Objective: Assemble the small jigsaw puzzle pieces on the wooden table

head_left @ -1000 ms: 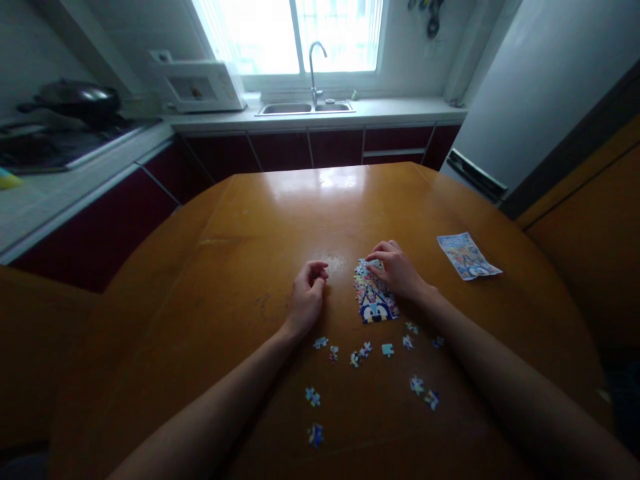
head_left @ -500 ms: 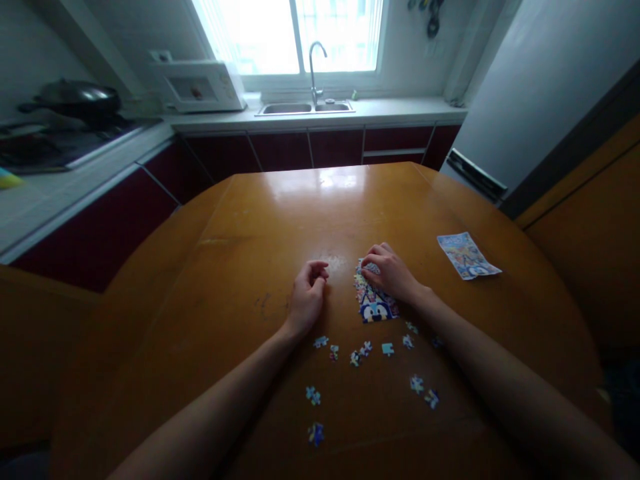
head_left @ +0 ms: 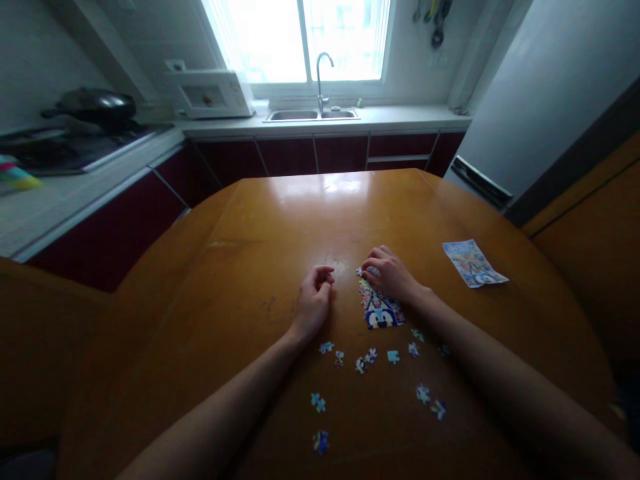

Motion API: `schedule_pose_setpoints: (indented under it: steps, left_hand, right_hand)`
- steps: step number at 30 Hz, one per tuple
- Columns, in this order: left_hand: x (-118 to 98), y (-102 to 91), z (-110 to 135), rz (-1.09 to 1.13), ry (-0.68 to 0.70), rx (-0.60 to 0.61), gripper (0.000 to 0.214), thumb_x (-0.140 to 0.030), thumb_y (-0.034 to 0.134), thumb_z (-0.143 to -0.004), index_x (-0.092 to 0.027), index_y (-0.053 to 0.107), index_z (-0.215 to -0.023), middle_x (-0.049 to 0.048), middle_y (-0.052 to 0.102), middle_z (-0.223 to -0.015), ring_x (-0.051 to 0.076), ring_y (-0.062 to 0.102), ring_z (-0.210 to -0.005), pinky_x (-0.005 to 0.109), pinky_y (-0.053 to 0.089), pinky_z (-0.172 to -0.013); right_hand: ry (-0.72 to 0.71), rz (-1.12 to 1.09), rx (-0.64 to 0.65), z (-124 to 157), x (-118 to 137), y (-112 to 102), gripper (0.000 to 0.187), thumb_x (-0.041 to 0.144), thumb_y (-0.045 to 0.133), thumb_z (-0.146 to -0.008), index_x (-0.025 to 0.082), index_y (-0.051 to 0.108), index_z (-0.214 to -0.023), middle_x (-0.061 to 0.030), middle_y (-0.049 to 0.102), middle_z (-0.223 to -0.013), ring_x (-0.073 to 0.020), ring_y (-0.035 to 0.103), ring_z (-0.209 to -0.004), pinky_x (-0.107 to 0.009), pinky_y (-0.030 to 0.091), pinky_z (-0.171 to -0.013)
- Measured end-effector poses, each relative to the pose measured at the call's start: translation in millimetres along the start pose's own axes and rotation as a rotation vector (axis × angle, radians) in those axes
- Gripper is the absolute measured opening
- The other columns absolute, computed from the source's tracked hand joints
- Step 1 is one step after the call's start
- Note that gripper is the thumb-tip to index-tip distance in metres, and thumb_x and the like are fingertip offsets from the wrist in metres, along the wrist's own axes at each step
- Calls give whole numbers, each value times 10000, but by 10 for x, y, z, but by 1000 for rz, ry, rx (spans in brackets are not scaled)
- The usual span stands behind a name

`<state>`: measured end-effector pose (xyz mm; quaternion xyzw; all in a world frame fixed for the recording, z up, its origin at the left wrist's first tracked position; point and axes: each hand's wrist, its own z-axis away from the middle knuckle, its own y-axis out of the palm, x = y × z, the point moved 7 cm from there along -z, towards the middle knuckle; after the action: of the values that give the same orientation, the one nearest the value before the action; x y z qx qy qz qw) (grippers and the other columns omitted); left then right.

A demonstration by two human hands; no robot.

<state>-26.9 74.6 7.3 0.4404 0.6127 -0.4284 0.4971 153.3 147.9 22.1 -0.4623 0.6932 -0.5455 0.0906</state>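
A partly assembled jigsaw puzzle lies on the table, with a blue cartoon dog's face at its near end. My right hand is over the far end, its fingers curled down and closed at a small puzzle piece by the upper left corner. The hand hides part of the puzzle there. To the left of the puzzle, my left hand rests on the table with loosely bent fingers, a gap between thumb and fingers, and nothing in it. Several loose pieces lie nearer me, among them a light blue piece.
A creased picture sheet lies on the right of the wooden table. Beyond the table are a counter with a sink, a microwave and a stove with a pan. A fridge stands at right.
The whole view has shifted slightly, so everything sits a little lower and to the right. My right hand's fingers have moved slightly at the puzzle's far corner, where a piece now shows more clearly.
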Motion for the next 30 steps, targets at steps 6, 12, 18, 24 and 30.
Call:
schedule_pose_setpoints:
  steps: [6,12,18,24,30]
  left_hand:
    - [24,-5,-2,-1,3,2,250,-113,508,-775,-172,610,-995,18,578,-842,158,559,-800,258,438,-732]
    - [20,-8,-1,-6,-4,10,247,-126,507,-777,-172,602,-1001,13,567,-841,157,548,-800,257,425,-731]
    - [37,-14,-1,4,1,4,249,-113,510,-775,-172,612,-994,20,577,-841,160,556,-794,264,433,-723]
    - [29,-12,2,-17,-8,9,254,-113,505,-783,-164,607,-1009,20,578,-848,160,555,-807,264,430,-730]
    - [15,-8,-1,-11,-7,8,244,-122,506,-776,-162,602,-997,17,567,-838,158,544,-796,262,424,-724]
  right_hand:
    - [-8,11,-21,29,17,-20,93,236,658,-899,225,739,-853,-80,645,-929,-244,525,-940,-393,476,-842]
    - [-11,-1,-36,42,-17,-77,119,224,637,-908,230,752,-876,-81,655,-937,-247,525,-936,-403,476,-837]
    - [21,-44,-83,98,-80,-142,180,145,613,-898,234,758,-957,-76,653,-950,-244,526,-956,-393,478,-847]
    - [12,-45,-99,115,-36,-111,146,140,666,-855,236,770,-889,-69,650,-928,-238,521,-935,-381,477,-824]
    - [7,-52,-78,110,-31,-55,323,-9,618,-761,255,787,-840,-59,654,-907,-234,512,-911,-367,480,-798]
